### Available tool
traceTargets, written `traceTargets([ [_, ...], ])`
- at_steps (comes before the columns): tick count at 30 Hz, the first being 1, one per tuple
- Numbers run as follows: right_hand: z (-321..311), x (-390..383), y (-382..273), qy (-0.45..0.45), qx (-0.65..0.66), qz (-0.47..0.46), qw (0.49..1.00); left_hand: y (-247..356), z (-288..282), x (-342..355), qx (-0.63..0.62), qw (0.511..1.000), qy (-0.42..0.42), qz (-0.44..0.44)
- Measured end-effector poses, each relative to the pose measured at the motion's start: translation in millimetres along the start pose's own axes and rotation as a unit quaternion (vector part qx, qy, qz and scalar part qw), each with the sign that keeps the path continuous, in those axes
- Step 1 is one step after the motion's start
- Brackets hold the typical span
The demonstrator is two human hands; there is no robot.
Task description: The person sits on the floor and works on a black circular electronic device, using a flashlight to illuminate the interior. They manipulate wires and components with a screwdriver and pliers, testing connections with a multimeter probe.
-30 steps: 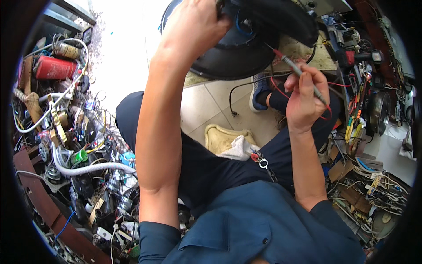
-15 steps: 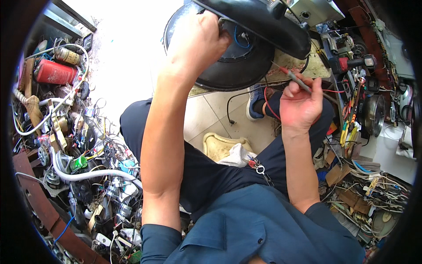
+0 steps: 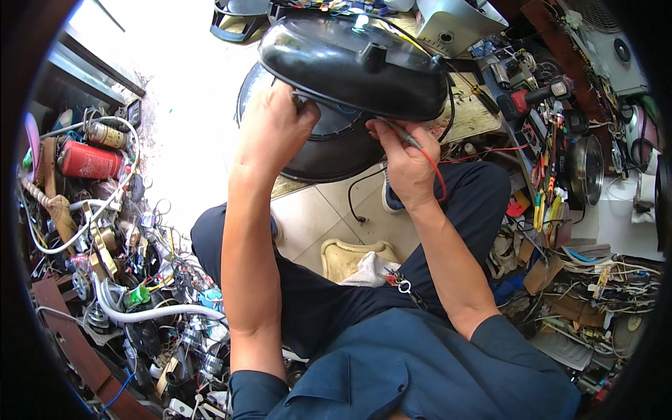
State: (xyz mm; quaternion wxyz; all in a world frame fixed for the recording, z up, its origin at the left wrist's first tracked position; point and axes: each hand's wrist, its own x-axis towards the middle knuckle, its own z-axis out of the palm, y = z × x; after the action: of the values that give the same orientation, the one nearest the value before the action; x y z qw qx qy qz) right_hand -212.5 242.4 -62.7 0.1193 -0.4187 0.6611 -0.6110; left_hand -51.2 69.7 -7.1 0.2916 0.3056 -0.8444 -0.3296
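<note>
A glossy black domed shell (image 3: 343, 66) is tilted above a round black appliance base (image 3: 325, 157), leaving a gap between them. My left hand (image 3: 273, 126) is closed at the left end of this gap, beside the shell's edge; what its fingers grip is hidden. My right hand (image 3: 411, 157) pinches a grey test probe (image 3: 407, 137) whose red lead (image 3: 439, 178) trails down past the wrist. The probe points left into the gap under the shell, and its tip is hidden there.
A wooden board (image 3: 479, 112) lies under the base. A screwdriver (image 3: 484, 99) and a red-black power tool (image 3: 535, 96) are at the right. Heaped parts and a red cylinder (image 3: 91, 161) fill the left. A cream stool (image 3: 350, 257) stands between my legs.
My right hand has brought the probe left and up, from beside the base into the gap under the shell. The shell now sits more level, and my left hand remains at its edge.
</note>
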Motion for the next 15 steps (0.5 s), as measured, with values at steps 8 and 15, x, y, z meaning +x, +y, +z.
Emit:
traceTargets([
  [8,2,0,-3,0.043,-0.195,-0.082,0.976,4,-2,-1,-0.031,0.999,-0.031,-0.001],
  [15,-8,7,-16,0.039,-0.113,-0.092,0.989,4,2,-1,-0.016,0.999,-0.028,-0.011],
])
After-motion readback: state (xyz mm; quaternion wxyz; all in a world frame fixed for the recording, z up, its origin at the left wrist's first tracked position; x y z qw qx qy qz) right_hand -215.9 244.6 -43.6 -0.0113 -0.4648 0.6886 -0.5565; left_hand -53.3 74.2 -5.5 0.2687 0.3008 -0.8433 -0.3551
